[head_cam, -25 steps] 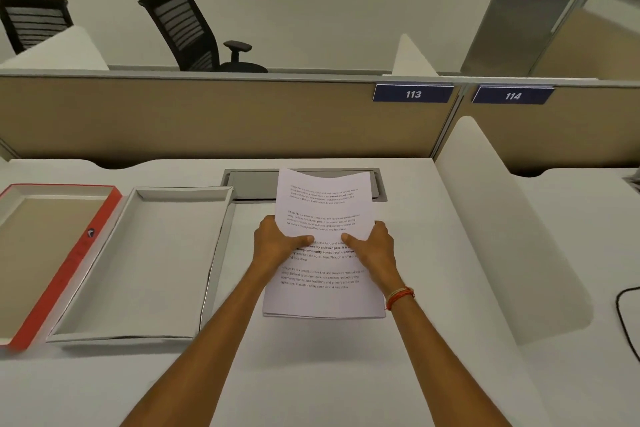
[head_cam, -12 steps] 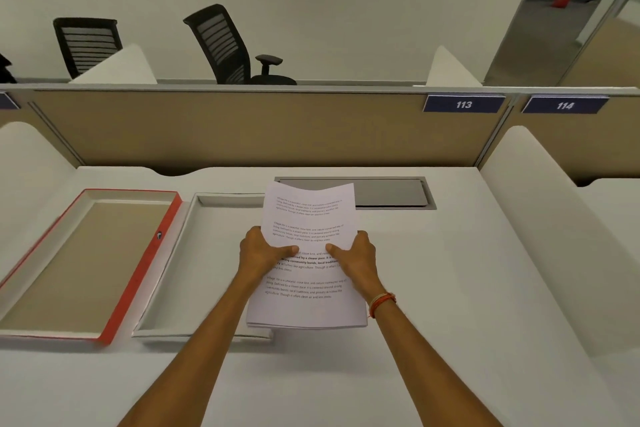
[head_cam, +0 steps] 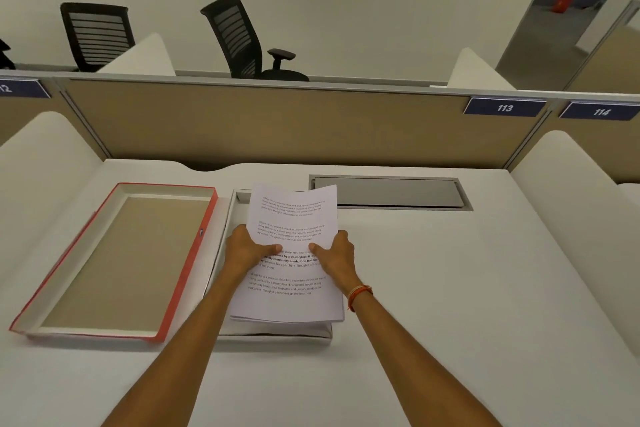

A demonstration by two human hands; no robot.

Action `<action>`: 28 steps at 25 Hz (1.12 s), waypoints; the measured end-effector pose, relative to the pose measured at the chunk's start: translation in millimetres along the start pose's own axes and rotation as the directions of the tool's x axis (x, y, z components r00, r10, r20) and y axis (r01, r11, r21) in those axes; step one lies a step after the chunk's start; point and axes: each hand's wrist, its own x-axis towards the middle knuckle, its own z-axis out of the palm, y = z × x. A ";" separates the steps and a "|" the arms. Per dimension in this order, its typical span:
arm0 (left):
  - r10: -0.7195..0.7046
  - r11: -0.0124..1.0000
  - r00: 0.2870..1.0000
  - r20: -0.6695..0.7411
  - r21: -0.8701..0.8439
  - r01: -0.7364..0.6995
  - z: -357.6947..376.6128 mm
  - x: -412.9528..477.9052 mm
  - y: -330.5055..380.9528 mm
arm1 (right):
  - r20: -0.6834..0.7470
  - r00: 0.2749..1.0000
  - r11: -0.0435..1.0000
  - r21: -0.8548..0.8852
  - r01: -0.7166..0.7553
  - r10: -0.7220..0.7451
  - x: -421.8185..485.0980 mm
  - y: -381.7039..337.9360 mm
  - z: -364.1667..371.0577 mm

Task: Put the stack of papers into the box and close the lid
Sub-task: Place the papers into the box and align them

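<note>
A stack of printed white papers (head_cam: 292, 211) hangs over the white box (head_cam: 277, 331), covering most of it. My left hand (head_cam: 247, 250) grips the stack's left edge and my right hand (head_cam: 337, 255) grips its right edge, thumbs on top. The far end of the stack curls upward. Only the box's far left corner and near wall show. The red-edged lid (head_cam: 187, 263) lies upside down on the desk just left of the box, its tan inside facing up.
A grey cable hatch (head_cam: 391, 192) is set into the white desk (head_cam: 450, 288) behind and right of the papers. A tan partition (head_cam: 277, 125) with number plates closes the back. White curved dividers stand at both sides. Black chairs are beyond the partition.
Both hands have carried the stack leftward, from beside the box to above it. The view has swung left, so the lid sits closer to the centre.
</note>
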 end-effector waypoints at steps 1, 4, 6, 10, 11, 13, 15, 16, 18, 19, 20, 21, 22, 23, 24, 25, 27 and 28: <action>-0.003 1.000 1.000 0.004 -0.004 0.003 -4.1 2.2 -3.7 | 0.002 1.000 1.000 -0.003 -0.008 0.008 0.8 -1.2 6.5; 0.008 1.000 1.000 0.029 -0.005 -0.008 -14.2 11.2 -16.8 | 0.017 0.999 0.999 -0.016 -0.031 0.032 3.9 -1.0 25.2; 0.014 1.000 0.999 0.048 -0.013 -0.014 -18.1 17.7 -24.7 | 0.029 0.998 0.999 -0.015 -0.049 0.049 6.8 0.5 34.5; 0.003 1.000 0.999 0.051 -0.021 -0.002 -18.8 27.6 -37.3 | 0.063 0.995 0.997 -0.019 -0.075 0.076 13.2 2.0 45.6; 0.001 1.000 0.999 0.051 -0.030 0.000 -18.1 29.3 -38.8 | 0.067 0.995 0.997 -0.024 -0.077 0.078 15.2 2.6 46.5; -0.006 0.999 0.999 0.049 -0.044 0.008 -15.8 32.4 -41.6 | 0.073 0.994 0.996 -0.039 -0.076 0.079 20.1 4.9 48.0; -0.014 0.999 0.999 0.034 -0.044 0.016 -14.5 36.3 -44.7 | 0.085 0.994 0.996 -0.050 -0.071 0.075 26.6 6.1 51.5; -0.016 0.999 1.000 0.027 -0.046 0.017 -14.0 38.5 -46.0 | 0.091 0.993 0.996 -0.057 -0.070 0.075 29.3 6.4 53.4; -0.016 0.999 1.000 0.026 -0.045 0.017 -14.0 44.3 -48.3 | 0.091 0.993 0.994 -0.086 -0.068 0.076 34.3 7.5 57.2; -0.015 0.999 0.999 0.029 -0.040 0.016 -13.7 47.4 -49.2 | 0.093 0.993 0.993 -0.100 -0.067 0.076 36.6 8.5 58.8; -0.014 0.999 0.999 0.031 -0.032 0.015 -13.5 49.7 -49.9 | 0.096 0.992 0.992 -0.105 -0.067 0.077 38.6 9.7 60.2; -0.015 1.000 0.999 0.034 -0.025 0.016 -13.2 51.1 -50.7 | 0.099 0.992 0.992 -0.104 -0.069 0.080 40.2 11.2 61.4; -0.017 1.000 0.999 0.036 -0.020 0.018 -12.6 51.9 -51.8 | 0.101 0.991 0.992 -0.107 -0.073 0.084 41.5 12.9 62.7; -0.021 1.000 0.999 0.037 -0.020 0.021 -11.9 52.3 -53.1 | 0.100 0.991 0.990 -0.116 -0.076 0.088 42.5 14.3 63.7; -0.024 1.000 0.999 0.040 -0.019 0.025 -10.9 52.6 -54.6 | 0.100 0.990 0.989 -0.126 -0.082 0.095 43.5 15.7 64.7; -0.026 0.999 0.999 0.044 -0.018 0.027 -10.0 52.4 -56.2 | 0.102 0.990 0.987 -0.135 -0.085 0.099 44.4 16.8 65.5; -0.030 0.999 0.998 0.052 -0.015 0.031 -7.9 52.0 -60.0 | 0.108 0.989 0.984 -0.153 -0.087 0.105 45.8 18.9 66.8; -0.035 0.999 0.998 0.054 -0.014 0.036 -7.3 52.2 -61.7 | 0.111 0.988 0.983 -0.158 -0.091 0.109 46.4 19.7 67.5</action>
